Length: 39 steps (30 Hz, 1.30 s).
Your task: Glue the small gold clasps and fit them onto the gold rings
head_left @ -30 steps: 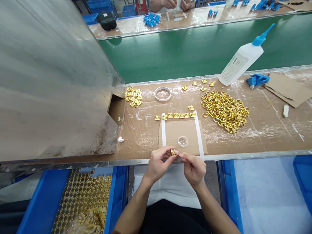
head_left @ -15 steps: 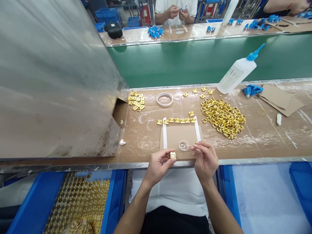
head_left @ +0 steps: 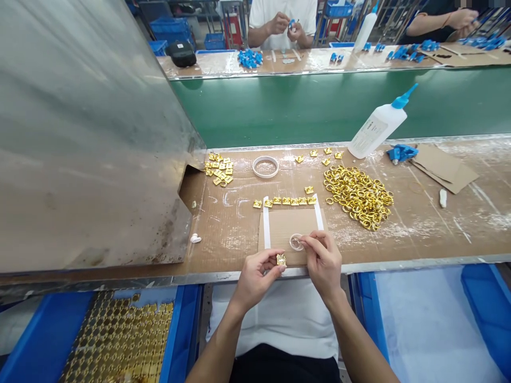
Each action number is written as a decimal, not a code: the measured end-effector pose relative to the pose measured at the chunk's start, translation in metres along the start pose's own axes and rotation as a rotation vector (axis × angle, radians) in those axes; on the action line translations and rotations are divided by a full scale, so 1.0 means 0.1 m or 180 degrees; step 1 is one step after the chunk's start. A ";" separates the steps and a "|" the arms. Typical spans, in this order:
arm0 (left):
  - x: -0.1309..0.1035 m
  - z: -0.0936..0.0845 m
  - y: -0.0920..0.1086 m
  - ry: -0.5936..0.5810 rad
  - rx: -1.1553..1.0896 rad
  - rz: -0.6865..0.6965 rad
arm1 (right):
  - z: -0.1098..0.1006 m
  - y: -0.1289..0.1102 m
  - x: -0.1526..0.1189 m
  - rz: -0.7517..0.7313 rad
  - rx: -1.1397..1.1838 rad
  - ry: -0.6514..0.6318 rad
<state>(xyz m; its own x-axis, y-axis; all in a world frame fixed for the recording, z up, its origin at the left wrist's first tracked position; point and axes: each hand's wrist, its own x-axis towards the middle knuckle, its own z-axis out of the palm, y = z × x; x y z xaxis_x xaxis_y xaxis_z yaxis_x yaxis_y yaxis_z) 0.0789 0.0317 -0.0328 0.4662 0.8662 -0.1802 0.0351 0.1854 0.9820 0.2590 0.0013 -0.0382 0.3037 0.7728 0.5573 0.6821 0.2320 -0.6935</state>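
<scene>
My left hand [head_left: 257,276] pinches a small square gold piece [head_left: 281,259] between thumb and fingertips, just over the table's front edge. My right hand [head_left: 325,263] is closed around a thin clear stick, now mostly hidden by the fingers. Its end reaches into a small clear round dish [head_left: 296,242] on a cardboard pad [head_left: 290,223]. Two white tape strips [head_left: 266,223] run along the pad's sides. Beyond the pad lies a row of square gold pieces [head_left: 294,201], with a pile of gold rings [head_left: 359,196] to the right.
A metal housing [head_left: 96,138] rises on the left. More gold pieces [head_left: 219,169], a tape roll [head_left: 265,167] and a tilted bottle [head_left: 377,130] stand farther back. Blue trays [head_left: 191,319] flank my lap. Across the green belt [head_left: 299,106], a person [head_left: 281,26] handles a blue part.
My right hand has moved left, closer to the dish and to my left hand. The left hand still holds the gold piece. The whole view has shifted slightly.
</scene>
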 end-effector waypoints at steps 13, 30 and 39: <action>0.09 0.02 0.08 -0.0174 -0.0444 -0.0575 | -0.08 0.02 -0.01 0.0689 0.0620 0.0146; 0.08 -0.01 0.05 -0.0269 -0.0253 -0.0365 | -0.05 -0.22 -0.12 0.1012 0.1225 0.0772; 0.05 -0.05 0.05 -0.0506 -0.0308 -0.0198 | 0.08 -0.36 -0.33 0.1068 0.1409 0.0250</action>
<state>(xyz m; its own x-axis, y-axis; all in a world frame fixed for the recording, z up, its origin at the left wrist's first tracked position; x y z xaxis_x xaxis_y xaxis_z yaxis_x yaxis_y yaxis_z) 0.0771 0.0395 -0.0288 0.5998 0.7688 -0.2217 -0.0134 0.2868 0.9579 0.2188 -0.0282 -0.0354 0.5161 0.8046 0.2937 0.2004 0.2199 -0.9547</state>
